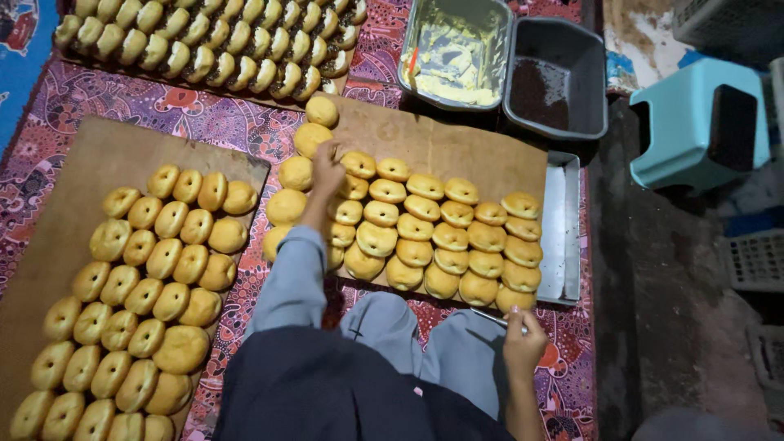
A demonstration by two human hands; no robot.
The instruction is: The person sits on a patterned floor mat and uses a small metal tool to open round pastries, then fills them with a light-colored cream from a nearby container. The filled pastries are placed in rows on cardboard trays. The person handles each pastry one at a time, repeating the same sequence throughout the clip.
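Head view: round golden buns point(425, 233), wooden board point(457, 143)

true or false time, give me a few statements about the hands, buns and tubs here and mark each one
1. The left hand is on a bun on the middle board. True.
2. The right hand is empty. False: it holds a thin metal tool.
3. The stool is red. False: it is light blue.
4. One tub holds yellow spread. True.
5. The left board is bare. False: it holds rows of buns.
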